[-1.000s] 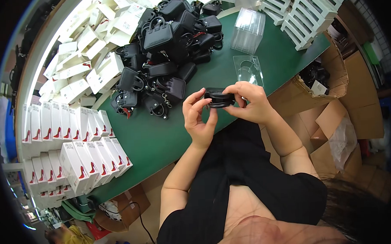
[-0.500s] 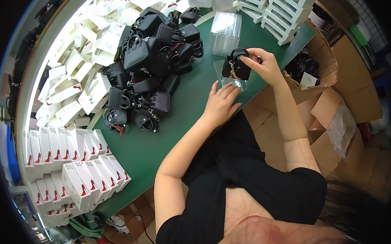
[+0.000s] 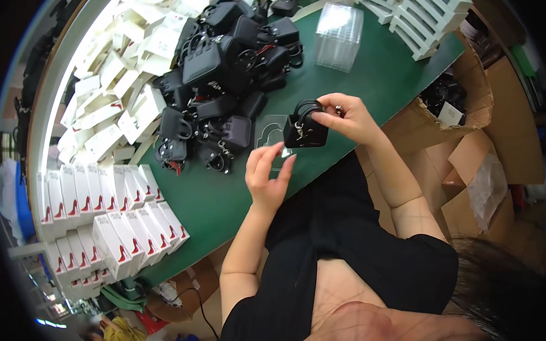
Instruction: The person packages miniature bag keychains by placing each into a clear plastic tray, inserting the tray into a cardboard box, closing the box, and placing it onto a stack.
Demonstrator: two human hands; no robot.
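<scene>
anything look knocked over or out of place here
Nothing looks spilled, and the held black bag shows no clear damage. The one untidy spot is the jumble of white boxes at far left: they lie at all angles, unlike the neat rows of shoe-printed boxes. It may just be unsorted stock.

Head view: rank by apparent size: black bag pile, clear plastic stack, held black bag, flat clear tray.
1. Black bag pile
2. Clear plastic stack
Unranked: held black bag and flat clear tray; they look close, and the left hand partly covers the tray.
</scene>
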